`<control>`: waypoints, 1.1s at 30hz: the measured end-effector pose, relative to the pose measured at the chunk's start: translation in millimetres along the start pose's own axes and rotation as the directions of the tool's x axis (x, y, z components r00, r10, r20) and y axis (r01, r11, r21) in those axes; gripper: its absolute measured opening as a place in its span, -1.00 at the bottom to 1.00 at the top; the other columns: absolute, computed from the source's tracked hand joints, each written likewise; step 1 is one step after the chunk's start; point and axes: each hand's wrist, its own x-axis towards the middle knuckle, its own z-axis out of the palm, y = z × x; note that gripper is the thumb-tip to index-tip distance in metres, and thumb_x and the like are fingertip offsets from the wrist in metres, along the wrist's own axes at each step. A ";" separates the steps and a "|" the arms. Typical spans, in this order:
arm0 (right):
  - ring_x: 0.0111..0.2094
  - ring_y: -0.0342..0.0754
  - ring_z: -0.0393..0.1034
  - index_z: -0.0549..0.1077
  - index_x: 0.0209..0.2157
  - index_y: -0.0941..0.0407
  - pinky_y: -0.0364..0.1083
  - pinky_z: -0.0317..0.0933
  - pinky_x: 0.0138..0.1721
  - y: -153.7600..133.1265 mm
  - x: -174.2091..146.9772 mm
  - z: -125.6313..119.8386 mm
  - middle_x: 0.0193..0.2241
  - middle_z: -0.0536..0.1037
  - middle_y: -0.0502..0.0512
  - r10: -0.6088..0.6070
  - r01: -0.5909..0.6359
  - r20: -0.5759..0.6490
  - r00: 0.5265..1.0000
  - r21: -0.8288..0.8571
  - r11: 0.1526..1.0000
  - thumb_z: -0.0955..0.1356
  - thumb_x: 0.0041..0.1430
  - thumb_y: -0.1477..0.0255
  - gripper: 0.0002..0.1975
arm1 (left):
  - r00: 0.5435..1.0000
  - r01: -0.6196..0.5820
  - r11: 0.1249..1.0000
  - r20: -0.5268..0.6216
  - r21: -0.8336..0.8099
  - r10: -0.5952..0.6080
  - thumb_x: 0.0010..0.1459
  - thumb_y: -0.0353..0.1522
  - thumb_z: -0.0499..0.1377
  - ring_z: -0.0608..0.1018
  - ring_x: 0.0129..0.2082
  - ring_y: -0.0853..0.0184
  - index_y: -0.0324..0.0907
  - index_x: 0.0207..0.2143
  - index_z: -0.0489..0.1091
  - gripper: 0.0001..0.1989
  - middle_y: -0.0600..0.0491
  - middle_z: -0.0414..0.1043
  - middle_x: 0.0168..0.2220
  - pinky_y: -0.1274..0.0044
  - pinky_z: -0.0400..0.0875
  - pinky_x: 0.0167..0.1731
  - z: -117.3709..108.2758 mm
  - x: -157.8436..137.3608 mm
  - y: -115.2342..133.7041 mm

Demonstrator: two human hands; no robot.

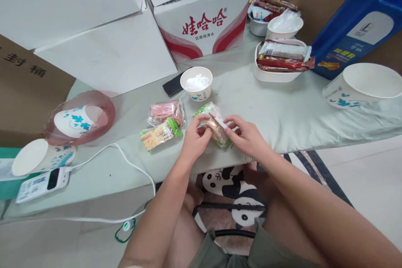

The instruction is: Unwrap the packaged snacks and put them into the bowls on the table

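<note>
My left hand (197, 139) and my right hand (246, 137) meet at the table's front edge, fingers closed on a small snack in clear wrapping (215, 127) with something brown inside. A white strip shows at its right side, by my right fingertips. Behind and beneath it lies a green-edged clear packet (205, 109), partly hidden by my fingers. Left of my left hand rest a green-and-beige snack packet (159, 135) and a clear packet with pink and reddish contents (167, 112). A paper bowl (197, 86) holding crumpled clear plastic stands just behind my hands.
White cartons (204, 21) line the back; a dark phone-like slab (172, 85) lies before them. At right are a tub of wrapped sticks (273, 76), a large paper bucket (339, 92) and a blue jug (348, 16). A white cable (135, 162) runs from a power bank (44, 185) at left.
</note>
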 end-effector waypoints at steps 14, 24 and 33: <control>-0.31 0.06 0.46 0.55 -0.19 0.04 -0.03 0.19 -0.33 38.1 -9.3 -63.6 -0.26 0.64 0.13 0.148 -0.259 -0.303 0.941 -0.368 0.893 0.31 0.19 0.25 -0.75 | 0.971 0.072 0.906 -0.237 0.417 0.032 0.09 -0.40 0.24 0.56 -0.06 0.19 -0.10 0.18 0.37 -0.44 -0.07 0.40 0.00 0.28 0.47 0.06 -11.6 3.7 -1.5; -0.06 0.25 0.44 0.56 -0.11 0.10 0.20 0.25 -0.03 47.8 8.0 -46.4 -0.12 0.60 0.31 -0.289 0.014 -0.412 0.864 -0.555 0.832 0.30 0.25 0.36 -0.74 | 0.986 -0.010 0.775 -0.122 0.631 0.112 0.11 -0.22 0.33 0.57 -0.23 0.22 -0.14 -0.13 0.51 -0.71 -0.02 0.50 -0.19 0.39 0.46 -0.16 -13.8 0.8 2.0; -0.02 0.19 0.43 0.49 0.08 0.09 0.17 0.26 0.06 28.4 9.0 -8.6 -0.05 0.60 0.24 -0.399 0.366 -0.010 0.917 -0.378 0.850 0.34 0.23 0.37 -0.62 | 0.994 -0.071 0.783 -0.018 0.617 0.105 0.30 -0.27 0.09 0.49 -0.54 0.37 -0.12 -0.35 0.44 -0.80 0.11 0.51 -0.44 0.52 0.28 -0.40 -19.8 -4.4 9.0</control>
